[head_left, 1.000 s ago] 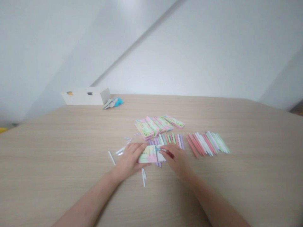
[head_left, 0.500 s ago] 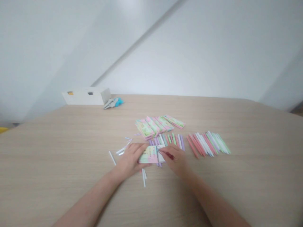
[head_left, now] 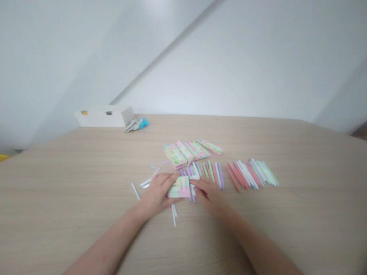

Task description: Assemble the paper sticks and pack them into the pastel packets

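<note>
My left hand (head_left: 159, 191) is wrapped round a small flat pastel box (head_left: 180, 187), yellow, pink and green, with printing on its face. From the box's right end sticks out a white flap (head_left: 193, 188). My right hand (head_left: 210, 193) is at that end, its index finger against the flap and the other fingers curled under. Whether something thin is between them is hidden. Beneath and behind the box lies a row of coloured pens (head_left: 212, 172), purple, green, red and white.
More pastel boxes (head_left: 187, 152) lie in a pile behind. Another row of pens (head_left: 252, 173) is to the right. Loose white sticks (head_left: 174, 215) are scattered around my left hand. At the back left stand a white carton (head_left: 103, 118) and a crumpled grey and blue glove-like cloth (head_left: 137, 124).
The dark red thin piece seen in my right fingers is no longer visible. Those fingers have shifted slightly and curled at the flap. My left hand and the box stay nearly still.
</note>
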### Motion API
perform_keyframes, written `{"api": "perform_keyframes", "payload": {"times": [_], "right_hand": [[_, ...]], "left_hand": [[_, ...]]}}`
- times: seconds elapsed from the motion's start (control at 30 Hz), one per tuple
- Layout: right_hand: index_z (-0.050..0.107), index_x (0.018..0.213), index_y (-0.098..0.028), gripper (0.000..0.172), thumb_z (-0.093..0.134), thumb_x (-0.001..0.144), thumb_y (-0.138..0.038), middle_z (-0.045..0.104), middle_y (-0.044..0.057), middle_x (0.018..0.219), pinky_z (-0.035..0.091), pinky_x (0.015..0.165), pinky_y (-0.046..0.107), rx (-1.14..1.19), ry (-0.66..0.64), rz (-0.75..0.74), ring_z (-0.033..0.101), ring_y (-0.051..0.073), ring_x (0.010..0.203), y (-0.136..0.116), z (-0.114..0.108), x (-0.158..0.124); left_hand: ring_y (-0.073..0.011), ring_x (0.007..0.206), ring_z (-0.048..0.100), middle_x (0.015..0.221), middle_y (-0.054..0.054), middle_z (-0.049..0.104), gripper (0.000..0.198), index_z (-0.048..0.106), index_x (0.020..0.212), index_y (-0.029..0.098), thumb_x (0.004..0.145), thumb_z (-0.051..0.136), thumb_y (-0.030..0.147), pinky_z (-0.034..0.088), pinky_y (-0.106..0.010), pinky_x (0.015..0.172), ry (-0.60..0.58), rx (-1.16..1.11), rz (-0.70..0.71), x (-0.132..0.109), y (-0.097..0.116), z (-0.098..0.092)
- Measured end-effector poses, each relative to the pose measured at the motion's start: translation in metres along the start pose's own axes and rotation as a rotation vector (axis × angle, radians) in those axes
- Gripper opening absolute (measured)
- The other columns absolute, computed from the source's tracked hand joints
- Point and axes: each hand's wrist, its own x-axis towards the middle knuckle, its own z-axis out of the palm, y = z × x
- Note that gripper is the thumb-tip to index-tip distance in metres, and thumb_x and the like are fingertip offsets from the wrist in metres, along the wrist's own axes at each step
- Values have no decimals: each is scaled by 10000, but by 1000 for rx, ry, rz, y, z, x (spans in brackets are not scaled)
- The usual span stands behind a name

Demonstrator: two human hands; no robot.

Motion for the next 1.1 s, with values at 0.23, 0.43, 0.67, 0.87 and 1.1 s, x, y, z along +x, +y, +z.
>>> {"api": "perform_keyframes", "payload": {"times": [0.23, 0.43, 0.67, 0.87, 1.1], "right_hand": [[647, 938, -197, 230, 466, 832, -103, 529, 15, 740, 371, 588, 253, 118, 45, -46, 502, 129, 653, 3, -14, 0], [678, 856, -209, 99, 628, 773, -190, 503, 2, 731, 376, 603, 246, 49, 10, -107, 482, 123, 657, 4, -12, 1], [675, 866, -205, 142, 534, 858, -189, 517, 18, 754, 398, 635, 252, 13, -34, -111, 507, 134, 699, 6, -10, 1], [608, 922, -203, 101, 564, 831, -193, 540, 11, 770, 397, 624, 255, 18, -8, -38, 506, 130, 669, 9, -7, 0], [466, 1144, -215, 365, 572, 796, -189, 557, 1, 800, 407, 594, 256, -8, 5, 65, 507, 129, 642, 8, -3, -2]], "left_hand": [[-262, 1126, 474, 1213, -115, 537, 618, 373, 1325, 211, 805, 589, 464, 377, -400, 958, 10, -1, -51, -2, -1, 0], [-275, 1138, 469, 1224, -118, 528, 661, 346, 1352, 228, 789, 612, 449, 378, -420, 962, 18, -11, -80, -4, -5, 3], [-275, 1145, 463, 1231, -114, 523, 660, 348, 1354, 228, 791, 608, 454, 381, -417, 967, 26, -9, -80, -4, -5, 4], [-271, 1134, 471, 1222, -117, 527, 631, 359, 1332, 218, 804, 585, 478, 384, -413, 962, 14, 1, -61, -3, -3, 2], [-268, 1130, 481, 1218, -120, 534, 615, 367, 1318, 211, 808, 578, 483, 388, -407, 954, 9, 2, -26, -2, -1, 0]]}}
